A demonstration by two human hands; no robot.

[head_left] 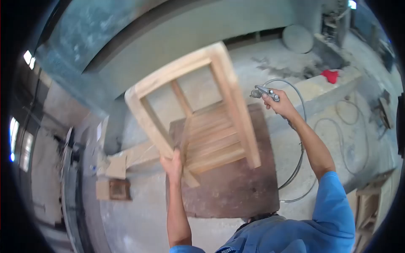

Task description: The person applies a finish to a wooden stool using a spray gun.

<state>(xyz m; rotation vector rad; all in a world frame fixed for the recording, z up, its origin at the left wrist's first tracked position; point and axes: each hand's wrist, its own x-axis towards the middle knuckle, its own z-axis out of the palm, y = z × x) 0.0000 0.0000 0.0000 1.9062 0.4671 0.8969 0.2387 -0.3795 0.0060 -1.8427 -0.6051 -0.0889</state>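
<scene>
Left hand (172, 164) is wrapped around the lower end of a side post (152, 128) on a bare wooden chair (213, 126), at about 7 o'clock from the chair's middle. The chair is tilted over the brown counter (228, 198), its curved top rail (173, 69) toward 11 o'clock and its slatted seat nearer the counter's middle; I cannot tell whether any leg touches the surface below.

Judging by its wood and joints, the chair should be stiff and fairly solid, awkward more than fragile, with most of its weight swinging away from a one-handed hold. Dry, bare wood ought to give good friction. A thick post near a joint looks the soundest place to grip; the thin slat inside the back would be a poorer choice.

Right hand (279, 101), between 2 and 3 o'clock from the chair and apart from it, has its fingers curled about a metal spray gun (263, 90). Whether the trigger is pressed does not show. A hose (301, 98) loops away from beside the gun and drops toward 4 o'clock.

Farther out, a red cloth (330, 76) lies on a ledge beyond the gun, a round disc (298, 39) stands near 2 o'clock, and a piece of cardboard (117, 166) sits toward 8 o'clock.
</scene>
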